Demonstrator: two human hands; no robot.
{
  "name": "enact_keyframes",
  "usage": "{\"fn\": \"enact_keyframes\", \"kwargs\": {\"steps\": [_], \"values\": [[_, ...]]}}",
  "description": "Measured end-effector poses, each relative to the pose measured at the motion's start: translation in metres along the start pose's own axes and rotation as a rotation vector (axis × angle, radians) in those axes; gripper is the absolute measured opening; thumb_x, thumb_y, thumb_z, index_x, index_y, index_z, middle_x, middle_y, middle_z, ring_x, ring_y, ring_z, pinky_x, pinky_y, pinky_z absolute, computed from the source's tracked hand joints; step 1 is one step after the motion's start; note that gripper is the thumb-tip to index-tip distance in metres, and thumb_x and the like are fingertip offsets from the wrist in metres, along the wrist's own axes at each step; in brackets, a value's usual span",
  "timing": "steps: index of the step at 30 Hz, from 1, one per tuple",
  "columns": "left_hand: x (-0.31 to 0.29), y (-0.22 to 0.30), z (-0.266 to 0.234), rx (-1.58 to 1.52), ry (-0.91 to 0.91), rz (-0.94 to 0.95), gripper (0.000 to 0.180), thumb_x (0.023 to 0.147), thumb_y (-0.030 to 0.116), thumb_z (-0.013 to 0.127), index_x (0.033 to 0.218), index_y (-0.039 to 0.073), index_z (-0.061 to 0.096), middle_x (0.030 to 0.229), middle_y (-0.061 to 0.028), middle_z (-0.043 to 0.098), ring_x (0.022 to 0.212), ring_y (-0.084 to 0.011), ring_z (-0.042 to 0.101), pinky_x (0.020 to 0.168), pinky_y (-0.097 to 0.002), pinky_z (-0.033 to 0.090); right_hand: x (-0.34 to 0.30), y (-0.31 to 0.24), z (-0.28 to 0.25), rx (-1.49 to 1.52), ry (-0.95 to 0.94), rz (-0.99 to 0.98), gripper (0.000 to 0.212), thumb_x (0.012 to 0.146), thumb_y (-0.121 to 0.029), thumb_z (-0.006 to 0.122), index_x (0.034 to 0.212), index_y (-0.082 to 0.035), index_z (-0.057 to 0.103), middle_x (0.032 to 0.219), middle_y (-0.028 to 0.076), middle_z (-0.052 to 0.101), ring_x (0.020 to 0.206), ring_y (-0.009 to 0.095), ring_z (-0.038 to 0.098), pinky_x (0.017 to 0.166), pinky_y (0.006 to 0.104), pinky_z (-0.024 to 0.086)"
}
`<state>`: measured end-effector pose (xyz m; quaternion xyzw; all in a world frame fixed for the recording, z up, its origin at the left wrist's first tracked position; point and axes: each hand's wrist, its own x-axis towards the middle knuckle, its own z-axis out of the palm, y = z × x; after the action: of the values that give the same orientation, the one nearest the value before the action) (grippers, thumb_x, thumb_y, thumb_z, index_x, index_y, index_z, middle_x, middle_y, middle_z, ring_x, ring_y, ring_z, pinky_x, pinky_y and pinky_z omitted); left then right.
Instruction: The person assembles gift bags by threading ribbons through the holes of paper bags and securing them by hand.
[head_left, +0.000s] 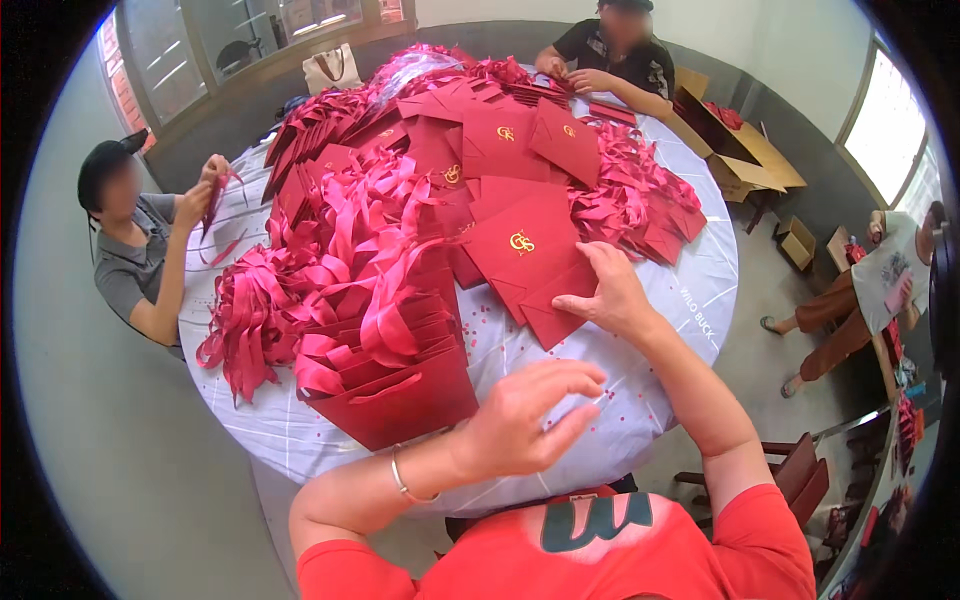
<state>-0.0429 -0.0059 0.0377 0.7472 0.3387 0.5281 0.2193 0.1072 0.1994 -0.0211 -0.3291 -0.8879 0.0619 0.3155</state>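
Note:
My right hand [608, 294] is at the right edge of a flat red paper bag [525, 240] with a gold emblem, thumb and fingers spread and touching the bag's folded bottom. My left hand [528, 415] hovers over the near table edge, fingers curved and apart, holding nothing. Left of it, a row of upright red gift bags [395, 400] stands packed together, pink ribbon handles [390, 315] spilling over their tops. Beyond my right hand, more flat red bags [497, 137] lie in overlapping piles.
The round table has a white cover [690, 310] with small red bits scattered on it. Ribboned bags [650, 200] heap at the right. One person [150, 240] handles a bag at the left, another [615, 55] sits opposite. Cardboard boxes [735, 150] and a standing person [870, 290] are at the right.

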Motion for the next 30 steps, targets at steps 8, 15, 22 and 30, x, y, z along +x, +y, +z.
{"fn": "enact_keyframes", "kwargs": {"steps": [8, 15, 22, 30], "values": [[0.028, 0.074, -0.047, -0.469, -0.319, 0.172, 0.029, 0.093, 0.024, 0.055, 0.108, -0.001, 0.059, 0.118, -0.0271, 0.061, 0.115, -0.0442, 0.058, 0.096, -0.0525, 0.044, 0.003, 0.005, -0.004, 0.092, 0.158, -0.045, 0.075, 0.057, -0.031, 0.088, 0.117, -0.001, 0.055, 0.11, 0.017, 0.057, 0.106, 0.035, 0.054, 0.095, 0.0418, 0.043], [0.063, 0.09, -0.027, -1.019, -0.407, 0.298, 0.033, 0.094, 0.022, 0.058, 0.095, -0.01, 0.067, 0.094, -0.0299, 0.065, 0.089, -0.0414, 0.066, 0.074, -0.0453, 0.055, 0.008, 0.021, 0.003, 0.23, 0.193, -0.039, 0.081, 0.06, -0.025, 0.089, 0.13, -0.005, 0.052, 0.113, 0.011, 0.051, 0.1, 0.024, 0.052, 0.088, 0.0325, 0.045], [0.082, 0.086, -0.024, -1.085, -0.38, 0.276, 0.022, 0.09, 0.017, 0.064, 0.09, -0.005, 0.065, 0.094, -0.0249, 0.064, 0.083, -0.0363, 0.065, 0.07, -0.0427, 0.055, 0.013, 0.026, 0.004, 0.351, 0.065, 0.043, 0.074, 0.058, -0.024, 0.09, 0.121, -0.006, 0.056, 0.104, 0.007, 0.049, 0.087, 0.019, 0.048, 0.08, 0.0302, 0.044], [0.085, 0.065, -0.031, -1.123, -0.457, 0.252, 0.017, 0.085, 0.013, 0.071, 0.09, -0.001, 0.064, 0.095, -0.0184, 0.062, 0.083, -0.0308, 0.062, 0.069, -0.0375, 0.05, 0.015, 0.02, 0.001, 0.403, 0.007, 0.126, 0.076, 0.06, -0.027, 0.09, 0.121, -0.004, 0.053, 0.116, 0.012, 0.053, 0.108, 0.025, 0.052, 0.096, 0.0354, 0.044]]}}
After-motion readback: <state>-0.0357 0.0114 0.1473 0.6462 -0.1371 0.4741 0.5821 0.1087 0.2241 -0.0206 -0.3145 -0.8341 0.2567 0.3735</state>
